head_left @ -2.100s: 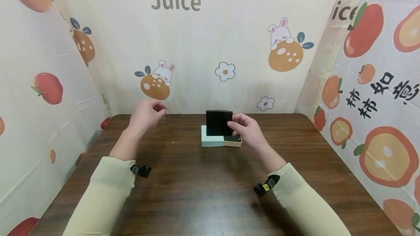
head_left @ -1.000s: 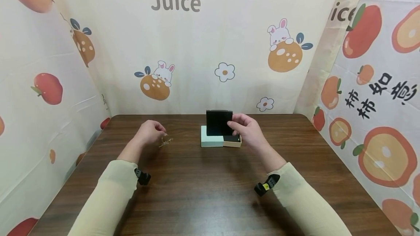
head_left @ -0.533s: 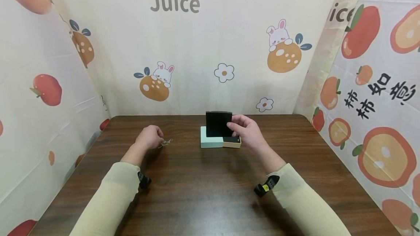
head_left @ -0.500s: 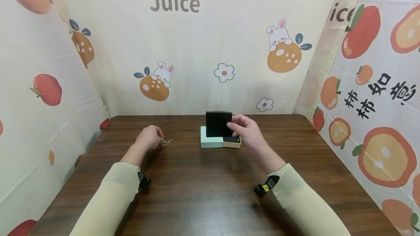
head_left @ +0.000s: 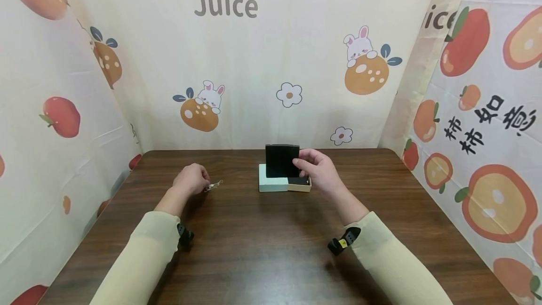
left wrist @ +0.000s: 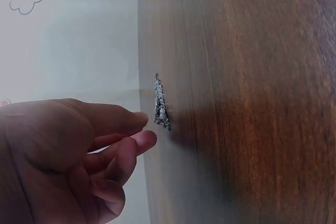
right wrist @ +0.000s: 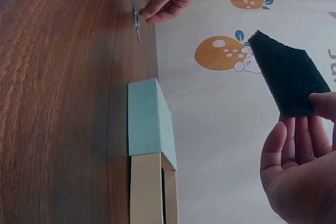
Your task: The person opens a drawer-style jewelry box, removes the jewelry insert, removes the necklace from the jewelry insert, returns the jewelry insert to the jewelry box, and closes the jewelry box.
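Note:
A thin silvery jewellery chain (head_left: 214,185) lies gathered on the table to the left. My left hand (head_left: 191,180) is just beside it, with thumb and index fingertips close together and a small gap showing between them in the left wrist view; the chain (left wrist: 159,103) lies beyond the fingertips. My right hand (head_left: 320,172) pinches a thin black square foam pad (head_left: 280,161) between thumb and fingers, holding it upright over a small box. The box has a mint-green sleeve (head_left: 273,184) and a beige tray (head_left: 299,188) slid partly out to the right, dark inside.
The dark brown wooden table (head_left: 254,244) reaches back to a cream curtain (head_left: 254,60) printed with fruit and rabbits. Further printed curtains hang at the left and right. Each wrist wears a black strapped camera, such as the left wrist camera (head_left: 185,235).
My left hand has come down from above the table's back left, lowering the chain onto the wood, and the fingers have let go of it. The right hand and foam pad have stayed put.

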### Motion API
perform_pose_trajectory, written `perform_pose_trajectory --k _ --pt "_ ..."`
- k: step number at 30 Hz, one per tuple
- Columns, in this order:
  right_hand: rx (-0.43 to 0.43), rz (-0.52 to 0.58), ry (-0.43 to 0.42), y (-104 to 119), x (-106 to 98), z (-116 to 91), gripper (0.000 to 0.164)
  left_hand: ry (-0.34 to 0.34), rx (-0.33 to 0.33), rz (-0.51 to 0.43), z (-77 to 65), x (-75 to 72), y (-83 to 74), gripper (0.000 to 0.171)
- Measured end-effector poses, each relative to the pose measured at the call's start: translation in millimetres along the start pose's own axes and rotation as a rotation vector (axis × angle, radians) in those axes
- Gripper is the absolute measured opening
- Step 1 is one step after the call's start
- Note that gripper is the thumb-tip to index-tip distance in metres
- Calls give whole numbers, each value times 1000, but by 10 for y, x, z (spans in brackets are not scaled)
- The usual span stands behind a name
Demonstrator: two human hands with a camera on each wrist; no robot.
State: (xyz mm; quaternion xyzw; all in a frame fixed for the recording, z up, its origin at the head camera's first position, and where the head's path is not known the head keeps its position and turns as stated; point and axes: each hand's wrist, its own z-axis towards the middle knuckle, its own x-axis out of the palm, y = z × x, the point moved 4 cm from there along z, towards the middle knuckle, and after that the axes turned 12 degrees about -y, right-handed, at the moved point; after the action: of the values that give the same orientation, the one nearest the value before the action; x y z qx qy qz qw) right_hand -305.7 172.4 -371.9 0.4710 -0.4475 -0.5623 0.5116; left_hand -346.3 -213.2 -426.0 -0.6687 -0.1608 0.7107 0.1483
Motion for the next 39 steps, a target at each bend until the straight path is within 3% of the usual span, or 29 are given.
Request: perform_pose_trajectory --k 7,15,19,25,39 --pt "4 -1 -2 19 7 -15 22 -62 72 -7 15 -3 -110 20" --pt "-8 -7 -5 45 5 -17 20 -107 230 -74 18 85 -389 37" --pt "-4 -3 0 41 4 -9 20 -83 308 -82 -13 191 -535 47" --pt "4 -11 2 14 4 5 20 -24 365 -100 -73 349 -747 57" --pt "-12 -6 7 53 11 -11 22 97 441 -120 -195 629 -1122 72"
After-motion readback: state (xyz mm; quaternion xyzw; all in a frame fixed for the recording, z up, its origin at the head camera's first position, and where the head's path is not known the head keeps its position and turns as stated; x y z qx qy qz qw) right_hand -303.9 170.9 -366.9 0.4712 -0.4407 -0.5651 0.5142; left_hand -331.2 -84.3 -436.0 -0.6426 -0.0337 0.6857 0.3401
